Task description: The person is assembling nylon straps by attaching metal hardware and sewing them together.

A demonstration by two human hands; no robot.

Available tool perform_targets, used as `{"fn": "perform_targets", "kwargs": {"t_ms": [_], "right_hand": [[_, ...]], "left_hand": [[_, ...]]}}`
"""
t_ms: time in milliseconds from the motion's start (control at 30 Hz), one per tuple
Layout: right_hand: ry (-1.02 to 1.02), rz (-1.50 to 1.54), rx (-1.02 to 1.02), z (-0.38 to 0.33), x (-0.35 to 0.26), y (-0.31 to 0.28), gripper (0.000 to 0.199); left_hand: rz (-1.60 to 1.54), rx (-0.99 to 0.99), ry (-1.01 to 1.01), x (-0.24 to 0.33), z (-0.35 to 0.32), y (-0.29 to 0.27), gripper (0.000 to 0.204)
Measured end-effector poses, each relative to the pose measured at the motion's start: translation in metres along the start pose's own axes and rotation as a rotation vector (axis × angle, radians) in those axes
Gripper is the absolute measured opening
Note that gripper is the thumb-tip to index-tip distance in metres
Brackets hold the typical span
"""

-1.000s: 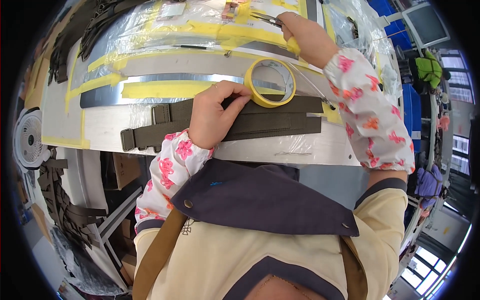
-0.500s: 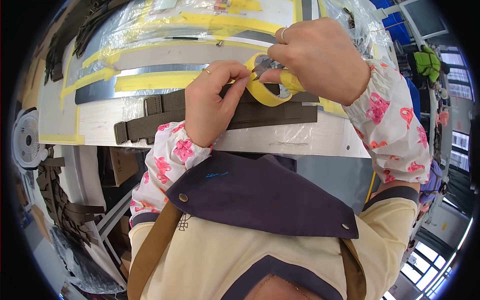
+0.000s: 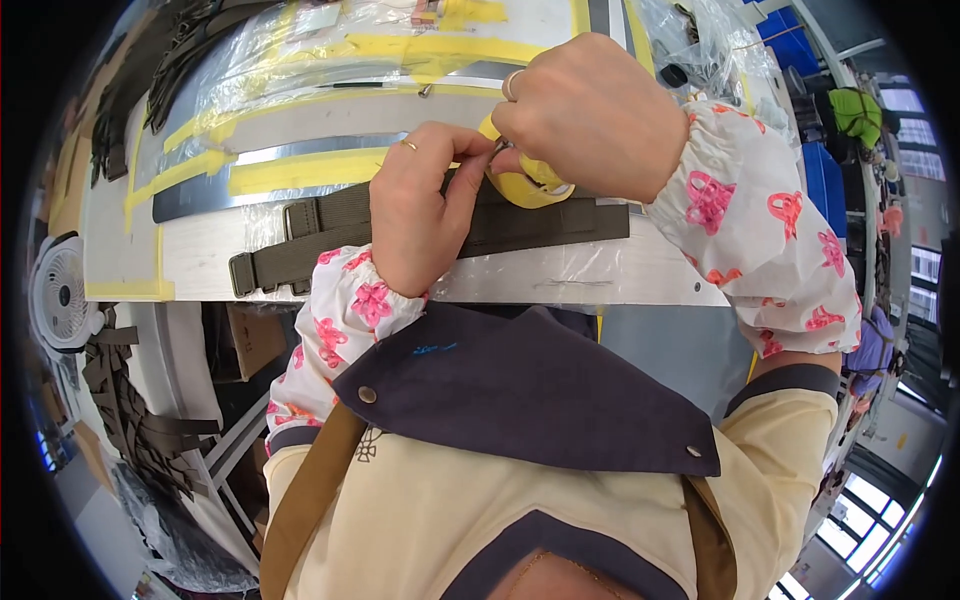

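Note:
My right hand (image 3: 590,110) is closed round a roll of yellow tape (image 3: 530,192) above the bench's front part. A small dark metal tip shows beside its thumb; the rest of that tool is hidden. My left hand (image 3: 412,205), thumb and forefinger pinched together, meets the right fingertips at the roll's left side. What the pinch holds is too small to make out. Beneath both hands lie dark olive webbing straps (image 3: 590,222), side by side, with buckles (image 3: 243,273) at their left ends.
Yellow tape strips (image 3: 300,168) and clear plastic film (image 3: 250,75) cover much of the white bench (image 3: 200,245). A small screw-like metal piece (image 3: 425,91) lies behind my hands. More dark straps (image 3: 185,60) sit at the back left. A white fan (image 3: 65,290) stands left.
My right hand has moved left, toward my left hand, and the tape roll has turned and now shows less of its opening. My left hand stays nearly in place, still pinched.

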State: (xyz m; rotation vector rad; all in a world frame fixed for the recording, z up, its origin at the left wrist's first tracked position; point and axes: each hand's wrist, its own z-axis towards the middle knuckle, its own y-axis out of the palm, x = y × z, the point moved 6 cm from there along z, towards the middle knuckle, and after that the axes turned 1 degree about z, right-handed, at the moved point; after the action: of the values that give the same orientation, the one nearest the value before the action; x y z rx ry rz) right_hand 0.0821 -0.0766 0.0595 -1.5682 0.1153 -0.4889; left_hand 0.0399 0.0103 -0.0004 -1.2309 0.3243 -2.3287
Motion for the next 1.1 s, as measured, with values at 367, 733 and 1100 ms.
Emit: {"fn": "perform_targets", "kwargs": {"t_ms": [367, 733, 1100], "right_hand": [[0.298, 0.611, 0.319, -0.052, 0.021, 0.019, 0.03], [0.316, 0.532, 0.39, -0.065, -0.003, 0.014, 0.024], [0.864, 0.099, 0.054, -0.136, 0.117, 0.1, 0.027]], "left_hand": [[-0.547, 0.075, -0.486, -0.05, -0.012, -0.03, 0.016], [-0.82, 0.068, -0.646, -0.059, -0.023, -0.025, 0.02], [-1.09, -0.103, -0.764, -0.038, -0.021, 0.002, 0.018]]}}
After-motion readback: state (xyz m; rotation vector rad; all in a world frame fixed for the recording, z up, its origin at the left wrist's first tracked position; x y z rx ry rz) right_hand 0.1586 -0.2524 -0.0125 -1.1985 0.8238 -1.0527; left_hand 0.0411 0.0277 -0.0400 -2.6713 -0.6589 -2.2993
